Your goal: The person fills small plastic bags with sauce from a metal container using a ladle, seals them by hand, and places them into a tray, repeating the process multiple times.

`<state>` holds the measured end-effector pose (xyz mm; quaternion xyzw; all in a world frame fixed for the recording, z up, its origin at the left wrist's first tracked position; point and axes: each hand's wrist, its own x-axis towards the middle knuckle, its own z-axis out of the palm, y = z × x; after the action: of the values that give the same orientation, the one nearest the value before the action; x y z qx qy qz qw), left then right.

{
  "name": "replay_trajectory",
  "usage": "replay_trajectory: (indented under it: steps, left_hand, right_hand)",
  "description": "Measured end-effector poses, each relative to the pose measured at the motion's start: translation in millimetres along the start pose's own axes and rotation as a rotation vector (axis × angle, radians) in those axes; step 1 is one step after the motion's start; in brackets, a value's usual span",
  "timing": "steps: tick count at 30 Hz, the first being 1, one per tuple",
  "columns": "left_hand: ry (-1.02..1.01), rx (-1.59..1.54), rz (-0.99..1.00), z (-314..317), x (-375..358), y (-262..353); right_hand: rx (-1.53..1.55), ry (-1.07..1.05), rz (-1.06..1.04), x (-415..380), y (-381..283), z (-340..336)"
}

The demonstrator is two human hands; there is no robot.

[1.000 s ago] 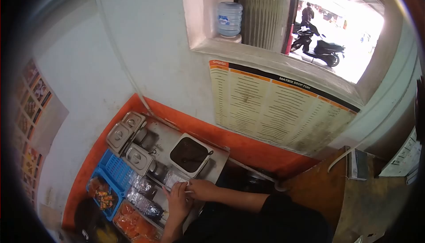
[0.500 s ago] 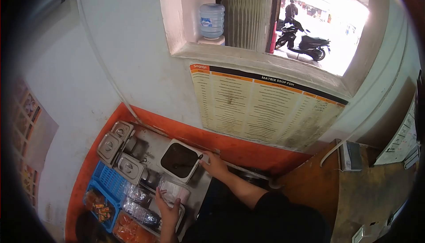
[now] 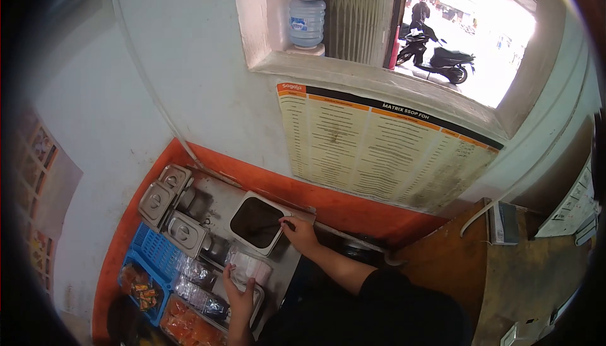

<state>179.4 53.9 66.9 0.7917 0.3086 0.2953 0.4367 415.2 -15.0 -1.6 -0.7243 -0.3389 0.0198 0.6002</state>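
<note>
Since a second ago the hands have parted: the right hand (image 3: 300,231), then beside the left, is now at the rim of a steel pan (image 3: 265,251). Its fingers pinch one thin dark handle (image 3: 273,225), which leans into the pan's dark inside toward nine o'clock. The left hand (image 3: 240,294) has its thumb and fingers spread apart, close to one clear package (image 3: 255,268) at its one o'clock; whether they touch, I cannot tell. That package lies at the pan's six o'clock, on the steel desk (image 3: 221,196)

Around these, counting outward from the left hand: two shiny wrapped bundles (image 3: 201,300) between nine and ten o'clock, one tray of orange-red packets (image 3: 189,324) at eight, and blue basketwork (image 3: 151,252) at ten. Three lidded steel containers (image 3: 185,229) stand between nine and ten o'clock of the pan

An orange band (image 3: 353,210) runs along the pale wall behind the desk. From the pan, one printed poster (image 3: 388,147) hangs at two o'clock, one water bottle (image 3: 307,24) stands near half past twelve, and a motorbike (image 3: 445,62) shows outdoors between one and two
</note>
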Motion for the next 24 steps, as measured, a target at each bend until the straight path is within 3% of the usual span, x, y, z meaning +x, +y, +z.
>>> replay_trajectory:
  steps: [2, 6, 11, 14, 16, 18, 21, 23, 24]
  left_hand:
    - [0.016, -0.044, -0.042, -3.1, 0.9, 0.0]
    - [0.021, -0.037, -0.050, -6.8, 1.5, -4.5]
    - [0.037, -0.017, -0.058, -5.5, 3.0, -3.1]
    - [0.039, -0.010, 0.006, -4.9, 4.7, -22.0]
    - [0.035, -0.008, 0.006, -4.4, 6.2, -26.3]
    - [0.054, 0.041, 0.046, -5.0, 11.0, -22.3]
    - [0.100, 0.019, 0.033, -5.0, 22.2, -20.5]
    - [0.126, 0.016, 0.054, -5.5, 32.6, -22.2]
    - [0.121, 0.001, 0.094, -6.4, 38.9, -20.4]
  right_hand:
    - [-0.155, 0.017, -0.172, -0.4, -16.9, -14.0]
    - [-0.221, -0.014, -0.326, -10.7, -23.5, -14.6]
    - [-0.042, -0.207, 0.098, -34.2, -32.1, 9.2]
    - [0.235, -0.188, 0.264, -49.5, 4.3, 36.7]
    - [0.244, -0.201, 0.229, -56.7, 28.3, 44.2]
    - [0.656, -0.063, 0.690, -43.4, -8.2, 27.1]
    - [0.717, -0.059, 0.735, -39.9, 6.6, 14.3]
    - [0.598, 0.011, 0.518, -39.9, 33.7, 17.1]
    - [0.605, -0.006, 0.516, -37.2, 23.4, 12.5]
